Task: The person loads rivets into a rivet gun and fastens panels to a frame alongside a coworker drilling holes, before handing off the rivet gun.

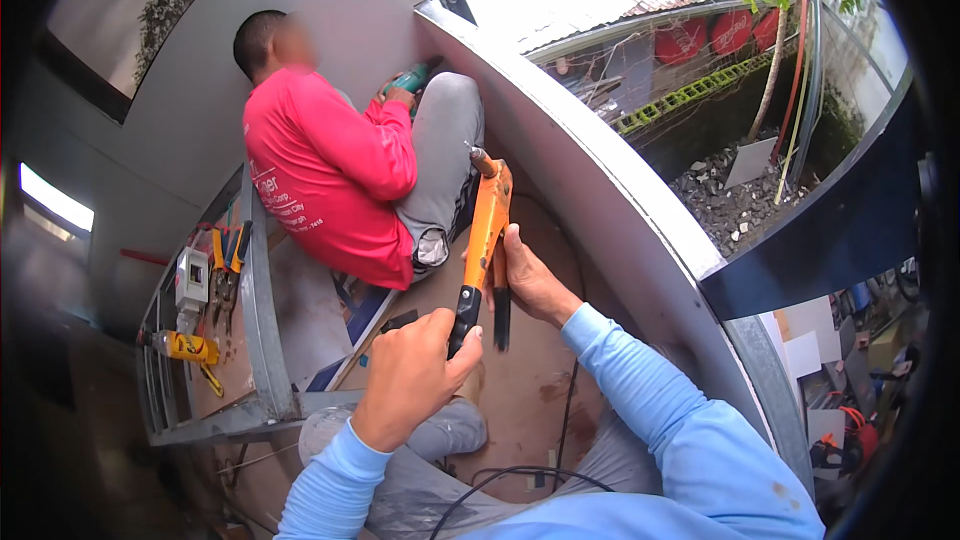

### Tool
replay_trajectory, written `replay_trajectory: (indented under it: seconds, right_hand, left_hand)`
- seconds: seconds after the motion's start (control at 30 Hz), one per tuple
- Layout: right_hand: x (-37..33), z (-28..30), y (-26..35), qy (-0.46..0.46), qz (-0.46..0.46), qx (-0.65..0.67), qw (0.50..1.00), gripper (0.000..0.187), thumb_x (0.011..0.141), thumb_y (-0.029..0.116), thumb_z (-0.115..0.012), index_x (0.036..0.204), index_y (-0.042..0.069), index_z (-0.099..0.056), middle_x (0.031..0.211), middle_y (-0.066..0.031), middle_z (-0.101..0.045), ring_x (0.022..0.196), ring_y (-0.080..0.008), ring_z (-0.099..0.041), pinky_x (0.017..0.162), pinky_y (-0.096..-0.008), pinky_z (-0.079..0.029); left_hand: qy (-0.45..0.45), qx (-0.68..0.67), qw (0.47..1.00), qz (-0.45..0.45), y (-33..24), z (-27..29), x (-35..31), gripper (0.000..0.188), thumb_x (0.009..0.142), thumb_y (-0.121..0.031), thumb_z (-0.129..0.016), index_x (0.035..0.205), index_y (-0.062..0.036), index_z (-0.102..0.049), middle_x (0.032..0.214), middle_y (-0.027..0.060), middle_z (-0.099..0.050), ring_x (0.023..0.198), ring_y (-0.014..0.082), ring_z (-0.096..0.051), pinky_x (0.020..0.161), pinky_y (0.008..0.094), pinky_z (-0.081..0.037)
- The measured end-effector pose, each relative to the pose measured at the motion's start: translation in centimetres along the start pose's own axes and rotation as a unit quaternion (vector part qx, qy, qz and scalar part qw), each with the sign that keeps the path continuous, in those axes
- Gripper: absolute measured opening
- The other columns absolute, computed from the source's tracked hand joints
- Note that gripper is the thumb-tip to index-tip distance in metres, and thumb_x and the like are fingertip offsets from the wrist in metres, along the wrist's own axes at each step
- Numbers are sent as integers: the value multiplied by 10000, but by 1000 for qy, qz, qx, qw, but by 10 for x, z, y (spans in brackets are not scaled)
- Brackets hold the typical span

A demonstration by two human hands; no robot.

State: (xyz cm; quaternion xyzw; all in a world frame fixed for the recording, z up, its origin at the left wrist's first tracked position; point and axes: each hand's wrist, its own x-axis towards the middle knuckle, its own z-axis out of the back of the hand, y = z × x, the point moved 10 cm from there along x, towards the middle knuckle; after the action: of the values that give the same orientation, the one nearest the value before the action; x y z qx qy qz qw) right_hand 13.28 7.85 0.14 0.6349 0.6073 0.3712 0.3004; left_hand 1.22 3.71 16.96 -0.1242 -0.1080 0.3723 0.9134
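An orange hand riveter (488, 215) with black grips stands nose up in front of me, its handles a little apart. A thin pin, like a rivet's, sticks out of its nose. My left hand (408, 372) is closed around the lower end of one black grip. My right hand (530, 275) holds the riveter at its right side, thumb up along the body, with the other fingers partly hidden behind it. The second black grip (502, 320) hangs below my right hand.
A co-worker in a red shirt (335, 175) crouches ahead, holding a green power tool (408, 80) against the grey wall panel. At left, a metal frame (262, 290) bears pliers (238, 248), a yellow bottle (190, 348) and a white box (192, 280). Black cable (500, 472) crosses near my legs.
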Motion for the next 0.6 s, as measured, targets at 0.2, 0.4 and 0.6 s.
replay_trajectory:
  seconds: [0.2,0.4,0.6]
  right_hand:
    - [-3,-29,6,21,-18,283,959,675,1134,583,-455,1598,94,-419,1407,-175,-677,1254,-306,-706,1113,-463,-538]
    - [5,3,-12,-61,22,178,982,470,1149,286,-562,1545,106,-387,1373,-137,-641,1290,-281,-677,1102,-459,-581]
    - [5,27,-50,-198,65,32,977,512,1155,290,-525,1587,78,-351,1438,-135,-588,1310,-278,-654,1104,-443,-559]
  left_hand:
    - [40,11,999,22,32,-17,8,339,972,-331,-751,883,-19,-649,753,212,-682,710,429,-692,638,526,-503]
    - [57,-121,983,123,74,-37,59,487,1008,-455,-710,1159,7,-730,797,188,-700,744,337,-715,679,484,-510]
    - [36,-204,967,145,80,-124,121,645,989,-599,-697,1138,26,-762,882,167,-750,861,259,-742,789,383,-558]
